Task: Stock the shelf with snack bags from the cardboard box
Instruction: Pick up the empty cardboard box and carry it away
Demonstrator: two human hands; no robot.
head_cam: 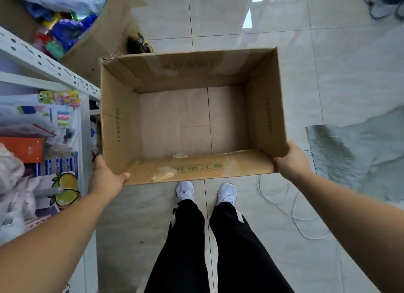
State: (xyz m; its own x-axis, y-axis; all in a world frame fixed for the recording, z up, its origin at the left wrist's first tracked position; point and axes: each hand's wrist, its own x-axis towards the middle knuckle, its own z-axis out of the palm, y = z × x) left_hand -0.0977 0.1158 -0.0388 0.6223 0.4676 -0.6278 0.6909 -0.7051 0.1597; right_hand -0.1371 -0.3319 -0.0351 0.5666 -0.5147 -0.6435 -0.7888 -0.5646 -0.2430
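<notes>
I hold an open brown cardboard box (122, 126) in front of me, above the tiled floor. Its inside is bare, with no snack bags in it. My left hand (107, 176) grips the near left corner, thumb over the rim. My right hand (291, 158) grips the near right corner. On the left stands the white metal shelf (43, 63), its lower level packed with colourful snack bags (63, 183) and packets.
A second cardboard box (96, 36) full of bright packets sits on the floor behind the shelf. A dark object (138, 43) lies beside it. A silvery plastic sheet (358, 152) and a white cord (295, 214) lie on the floor at right. Someone's shoes (384, 1) show top right.
</notes>
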